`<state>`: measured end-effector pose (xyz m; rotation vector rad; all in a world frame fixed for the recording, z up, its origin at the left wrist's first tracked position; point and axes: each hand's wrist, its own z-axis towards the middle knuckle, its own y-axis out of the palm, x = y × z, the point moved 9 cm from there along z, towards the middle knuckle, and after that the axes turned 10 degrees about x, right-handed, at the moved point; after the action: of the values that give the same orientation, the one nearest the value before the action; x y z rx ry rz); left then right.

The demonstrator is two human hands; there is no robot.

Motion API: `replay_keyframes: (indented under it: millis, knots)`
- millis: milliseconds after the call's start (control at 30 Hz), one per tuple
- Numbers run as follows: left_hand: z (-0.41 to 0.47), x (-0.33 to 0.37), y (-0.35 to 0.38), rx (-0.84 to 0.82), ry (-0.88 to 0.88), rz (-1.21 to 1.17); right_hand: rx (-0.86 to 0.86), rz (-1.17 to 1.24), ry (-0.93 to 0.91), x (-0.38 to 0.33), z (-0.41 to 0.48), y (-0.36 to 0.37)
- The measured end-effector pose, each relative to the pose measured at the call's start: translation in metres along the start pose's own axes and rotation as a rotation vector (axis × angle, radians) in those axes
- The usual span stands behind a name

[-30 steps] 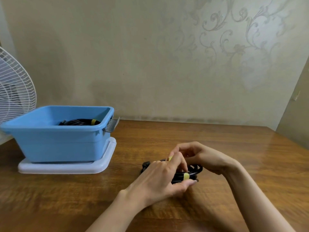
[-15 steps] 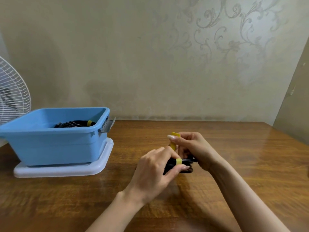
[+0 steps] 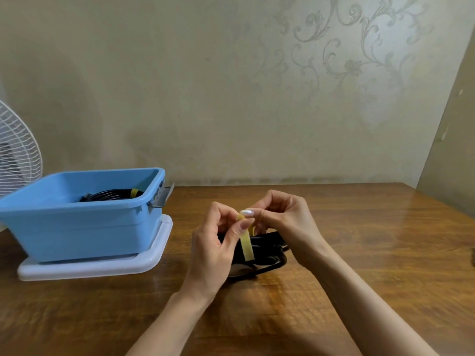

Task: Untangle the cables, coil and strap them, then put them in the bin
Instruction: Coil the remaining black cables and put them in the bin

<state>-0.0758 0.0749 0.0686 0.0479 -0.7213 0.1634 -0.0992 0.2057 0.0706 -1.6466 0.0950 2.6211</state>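
The weak spot is the strap. Its free end hangs loose over the cable, and if either pinch slips before it is wound tight and pressed onto itself, I'd expect the loops to spring apart and need coiling again. A slack wrap could also let the bundle come undone on the way to the bin.

The left hand has thumb and forefinger closed on the strap partway down. The right hand pinches its top end, other fingers curled in.

The cable is black, bunched into a small flat coil just under and between the hands, low over the table; whether it rests on the wood I can't tell. The strap is a thin, limp yellow band. The bin stands well to the left on a white lid, with one strapped coil already in it.
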Motion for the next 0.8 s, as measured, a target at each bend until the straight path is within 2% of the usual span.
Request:
replay_keyframes:
  millis: [100, 267, 433, 800]
  knots:
    - [-0.001, -0.002, 0.005, -0.06, -0.088, -0.05, 0.002, -0.002, -0.009, -0.005, -0.002, 0.003]
    - [0.003, -0.009, -0.001, -0.018, -0.18, -0.047, 0.028, -0.004, -0.069, -0.01, -0.004, 0.005]
    - [0.005, -0.021, 0.003, -0.06, -0.317, -0.104, 0.075, 0.006, -0.107, -0.009, -0.005, 0.003]
    - [0.005, -0.027, 0.008, -0.149, -0.422, -0.217, 0.043, -0.008, -0.188, -0.014, -0.008, 0.009]
